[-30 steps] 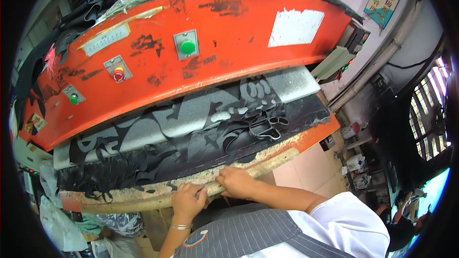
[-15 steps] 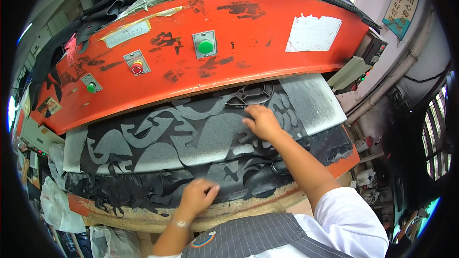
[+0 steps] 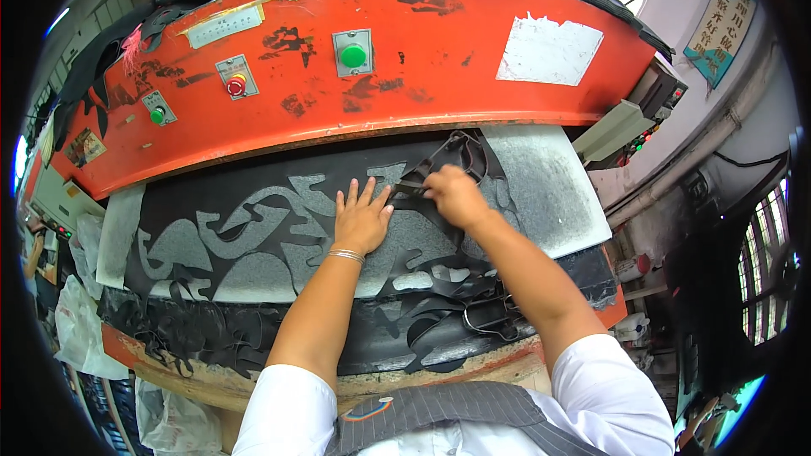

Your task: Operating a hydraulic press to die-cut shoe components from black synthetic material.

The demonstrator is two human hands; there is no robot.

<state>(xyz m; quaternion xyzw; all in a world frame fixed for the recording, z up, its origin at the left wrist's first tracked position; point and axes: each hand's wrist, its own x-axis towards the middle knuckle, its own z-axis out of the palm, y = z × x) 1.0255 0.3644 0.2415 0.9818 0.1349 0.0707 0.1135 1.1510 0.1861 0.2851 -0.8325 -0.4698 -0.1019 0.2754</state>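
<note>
A dark metal cutting die (image 3: 474, 152), an open frame with inner braces, stands on a black sheet (image 3: 245, 152) that is full of curved cut-out holes. My right hand (image 3: 457, 200) is closed on the die's near left end; the fingertips are partly hidden. Just left of the die, my left hand (image 3: 361, 226) lies flat on the sheet with its fingers spread, holding nothing. Under the sheet is a worn white-grey cutting board (image 3: 549, 194), visible through the holes and at both ends.
An orange press beam (image 3: 456, 59) with push buttons spans the far side, its lower edge just beyond the die. On the dark near ledge lie a second metal die (image 3: 492, 317) and tangled black scraps (image 3: 186, 329). Plastic bags (image 3: 84, 333) hang at the left.
My left hand has come up from the near edge onto the sheet and spread flat. The die has turned to a steeper slant, and my right hand now grips its near left end.
</note>
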